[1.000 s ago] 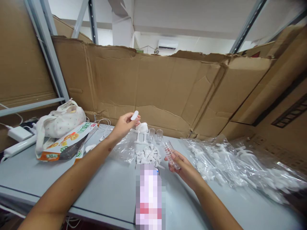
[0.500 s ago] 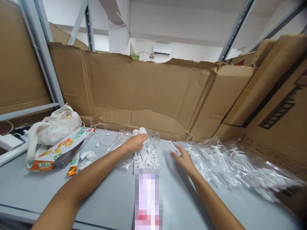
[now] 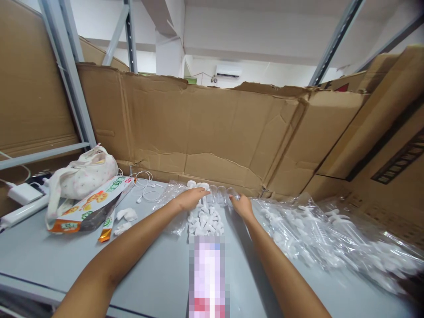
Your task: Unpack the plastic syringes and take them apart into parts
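Note:
My left hand (image 3: 193,198) reaches to the back of the table, its fingers closed beside white round-topped plastic pieces (image 3: 202,186). What its fingertips pinch, if anything, is hidden. A clear ribbed plastic cylinder (image 3: 233,193) is held between the thumb and fingers of my right hand (image 3: 242,206). Just left of it, two more clear cylinders (image 3: 221,195) stand upright in a row. In front of my left hand lies a pile of small white plastic parts (image 3: 206,221).
On the right are clear bags of white plastic parts (image 3: 311,229). An opened plastic bag (image 3: 177,221) lies under my left forearm. Leftward are earphones (image 3: 145,185), crumpled tissue (image 3: 126,215), a snack box (image 3: 96,201) and a cloth bag (image 3: 89,172). A blurred-out phone-like object (image 3: 208,274) lies in front; cardboard (image 3: 205,123) walls the back.
My right hand has moved left and away from me, bringing its tilted clear cylinder upright beside the two standing ones. My left hand stays near the white pieces. The view has shifted slightly.

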Motion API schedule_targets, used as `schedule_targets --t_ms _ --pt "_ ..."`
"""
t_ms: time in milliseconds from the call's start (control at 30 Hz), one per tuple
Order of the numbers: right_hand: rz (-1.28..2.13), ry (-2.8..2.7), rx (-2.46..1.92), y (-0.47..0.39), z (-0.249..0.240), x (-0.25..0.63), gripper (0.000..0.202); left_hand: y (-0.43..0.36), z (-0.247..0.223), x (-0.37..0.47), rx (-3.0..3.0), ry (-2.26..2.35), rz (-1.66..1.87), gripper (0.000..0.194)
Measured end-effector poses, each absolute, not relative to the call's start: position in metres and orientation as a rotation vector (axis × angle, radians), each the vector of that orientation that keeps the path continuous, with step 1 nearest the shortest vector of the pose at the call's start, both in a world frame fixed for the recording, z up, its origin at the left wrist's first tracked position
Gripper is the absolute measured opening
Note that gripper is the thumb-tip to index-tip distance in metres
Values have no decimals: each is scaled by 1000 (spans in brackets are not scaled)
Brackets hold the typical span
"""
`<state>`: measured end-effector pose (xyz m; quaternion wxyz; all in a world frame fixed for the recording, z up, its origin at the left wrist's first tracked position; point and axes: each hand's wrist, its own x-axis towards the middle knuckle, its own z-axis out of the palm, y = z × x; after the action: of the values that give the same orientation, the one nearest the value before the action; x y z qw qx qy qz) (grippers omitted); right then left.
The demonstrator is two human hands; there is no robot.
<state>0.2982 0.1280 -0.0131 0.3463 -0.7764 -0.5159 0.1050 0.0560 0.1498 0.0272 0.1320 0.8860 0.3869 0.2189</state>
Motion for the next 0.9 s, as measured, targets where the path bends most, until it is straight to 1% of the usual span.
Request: schedule_targets --t_ms 67,233,300,367,500,700,900 --pt "251 -1349 -2062 130 -14 294 35 148 31 48 2600 1243 584 50" --pt "211 -1388 -2150 127 -14 287 61 151 36 22 2467 1778 504 40" --pt "189 -1404 -2171 123 -12 286 65 156 34 10 2377 1932 448 40" --pt "170 -1423 -2181 120 -11 284 67 162 30 1 2324 1994 402 40" --pt "147 -1461 -2176 114 -10 284 69 173 22 -10 2297 1990 396 43" --pt "134 -1492 -2145 107 -11 292 63 184 22 -20 2248 2005 536 54" --pt "102 -1497 -2105 100 -12 299 60 187 30 -32 2127 2125 561 47"
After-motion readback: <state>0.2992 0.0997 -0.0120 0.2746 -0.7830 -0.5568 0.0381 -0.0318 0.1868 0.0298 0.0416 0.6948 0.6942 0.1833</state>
